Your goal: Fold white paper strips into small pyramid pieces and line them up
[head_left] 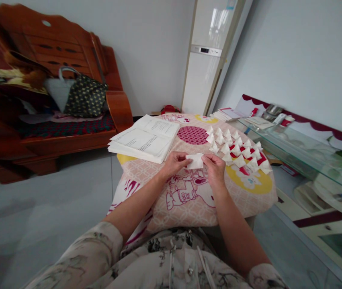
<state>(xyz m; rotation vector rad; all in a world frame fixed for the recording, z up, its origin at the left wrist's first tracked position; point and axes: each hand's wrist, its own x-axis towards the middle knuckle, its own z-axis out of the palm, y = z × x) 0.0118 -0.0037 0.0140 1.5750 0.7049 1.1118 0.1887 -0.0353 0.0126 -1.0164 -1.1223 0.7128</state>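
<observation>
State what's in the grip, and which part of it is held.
A small piece of white paper, held at opposite sides: the left hand has its grip on the left edge, the right hand near the upper right corner.

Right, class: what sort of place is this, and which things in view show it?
Probably a living room in a home: there is a wooden sofa holding a dark patterned bag, what looks like a tall air conditioner, and a cartoon-print cloth.
</observation>
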